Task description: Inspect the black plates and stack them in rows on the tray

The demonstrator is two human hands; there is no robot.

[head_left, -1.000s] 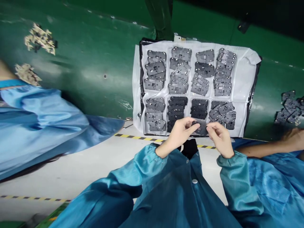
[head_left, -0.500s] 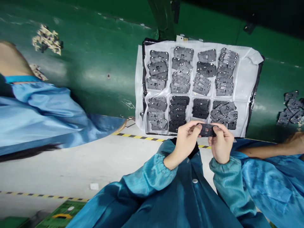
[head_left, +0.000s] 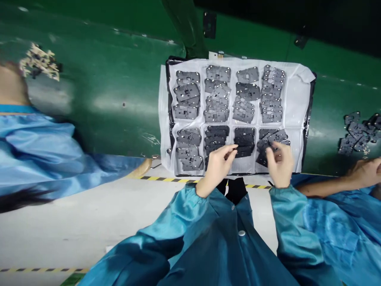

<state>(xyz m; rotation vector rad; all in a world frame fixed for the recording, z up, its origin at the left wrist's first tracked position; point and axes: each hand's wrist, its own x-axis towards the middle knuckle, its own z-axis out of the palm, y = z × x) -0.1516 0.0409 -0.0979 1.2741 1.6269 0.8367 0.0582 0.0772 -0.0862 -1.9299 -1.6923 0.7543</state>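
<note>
My left hand (head_left: 219,162) is beside the lower third compartment, thumb and forefinger slightly apart at the left edge of a stack of black plastic plates (head_left: 244,139). No plate shows between its fingers. Over the lower right compartment, my right hand (head_left: 280,162) has its thumb and forefinger curled but apart, close to a loose pile of dark plates (head_left: 264,143). Whether its fingertips touch a plate is hard to tell. Both piles lie in a tray lined with white sheet (head_left: 293,103), divided into compartments that hold several more plates.
On the green table (head_left: 104,131), a heap of cream-coloured parts (head_left: 40,61) lies at left and black plates (head_left: 355,133) at right. A co-worker's blue sleeve (head_left: 35,147) is at left; another co-worker's hand (head_left: 364,172) is at right. A green post (head_left: 187,31) stands behind the tray.
The black plate that both hands held in front of the tray has left them; the lower third stack now reaches nearer to me. My hands have moved apart and forward over the tray.
</note>
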